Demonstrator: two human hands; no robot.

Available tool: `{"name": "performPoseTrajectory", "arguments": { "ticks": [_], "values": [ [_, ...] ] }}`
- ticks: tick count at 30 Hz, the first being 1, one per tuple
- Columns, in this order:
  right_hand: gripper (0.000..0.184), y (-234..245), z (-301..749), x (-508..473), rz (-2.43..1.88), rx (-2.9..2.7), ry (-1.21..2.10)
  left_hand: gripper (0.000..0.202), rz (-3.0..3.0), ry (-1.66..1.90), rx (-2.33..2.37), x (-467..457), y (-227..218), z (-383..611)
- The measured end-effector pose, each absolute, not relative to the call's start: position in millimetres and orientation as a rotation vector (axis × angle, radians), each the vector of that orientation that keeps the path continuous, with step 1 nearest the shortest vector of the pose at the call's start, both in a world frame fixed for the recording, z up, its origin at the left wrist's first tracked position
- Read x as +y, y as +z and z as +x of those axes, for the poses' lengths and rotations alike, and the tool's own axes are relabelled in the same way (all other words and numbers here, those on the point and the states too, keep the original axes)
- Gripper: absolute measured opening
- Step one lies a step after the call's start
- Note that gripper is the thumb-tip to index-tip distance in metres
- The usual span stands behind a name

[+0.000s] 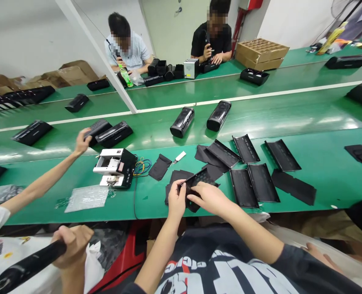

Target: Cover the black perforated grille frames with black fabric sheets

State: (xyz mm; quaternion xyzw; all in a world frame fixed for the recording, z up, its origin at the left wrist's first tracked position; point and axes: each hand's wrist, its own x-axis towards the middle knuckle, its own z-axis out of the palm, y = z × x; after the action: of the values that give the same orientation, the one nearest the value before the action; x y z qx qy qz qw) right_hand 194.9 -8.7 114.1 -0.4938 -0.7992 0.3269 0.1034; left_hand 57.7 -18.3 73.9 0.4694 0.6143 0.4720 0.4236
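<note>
My left hand (177,199) grips the near left end of a black curved plastic cover (201,176) with a row of holes, tilted above the table edge. My right hand (210,197) is at the cover's inner side, thumb and fingers against it; the fingertips are partly hidden. Beneath the cover lie black die-cut sheets (176,178). To the right, several similar covers rest on the green table, among them one cover (243,188) lying hollow side up. Another black sheet (294,187) is beside them.
A white-and-black machine (115,167) stands left, near a white-handled tool (180,157) and bubble wrap (87,199). Black speaker-like units (183,121) sit on the green belt (153,122). A co-worker's hand (83,141) touches one unit; two people sit across.
</note>
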Motion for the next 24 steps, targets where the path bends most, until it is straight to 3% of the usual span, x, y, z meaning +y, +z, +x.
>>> {"name": "performPoseTrajectory", "arguments": {
  "ticks": [3,6,9,12,24],
  "values": [
    [0.035,112,222,1,-1.351,-2.108,1.01,0.023,0.974,1.227,1.461,-18,74,53],
    [0.042,101,257,17,-1.594,-1.708,0.897,0.024,0.794,1.237,1.355,-19,77,48],
    [0.051,90,285,27,-1.722,-1.541,1.279,0.026,0.663,1.232,1.281,-20,82,47],
    [0.044,84,295,29,-1.605,-1.55,1.637,0.027,0.577,1.249,1.203,-19,86,47],
    [0.03,87,292,25,-1.45,-1.338,1.655,0.042,0.542,1.239,1.134,-15,105,50]
  ]
}}
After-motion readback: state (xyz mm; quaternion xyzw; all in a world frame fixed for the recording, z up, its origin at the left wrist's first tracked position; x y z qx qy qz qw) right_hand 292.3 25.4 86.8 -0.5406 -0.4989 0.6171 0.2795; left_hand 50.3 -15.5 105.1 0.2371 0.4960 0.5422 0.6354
